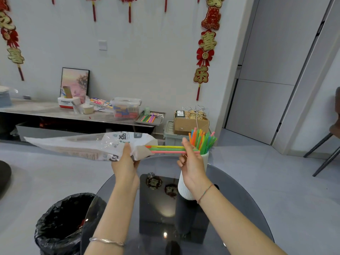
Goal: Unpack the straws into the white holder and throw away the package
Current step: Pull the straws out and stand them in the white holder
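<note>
My left hand (127, 159) grips the mouth of a long clear plastic straw package (82, 146), held level above the table and pointing left. A few coloured straws (167, 149) stick out of its open end to the right. My right hand (190, 162) pinches those straws near their far tips. Just behind that hand stands the white ribbed holder (184, 188) on the dark glass table (230, 208), with several coloured straws (201, 139) standing upright in it. My right hand hides much of the holder.
A bin lined with a black bag (60, 223) stands on the floor left of the table. A long counter (46, 109) at the back carries boxes and a metal tray (150, 118) of more straws. A cardboard box (190, 122) sits on a grey crate. Chair legs (323, 153) are at the right.
</note>
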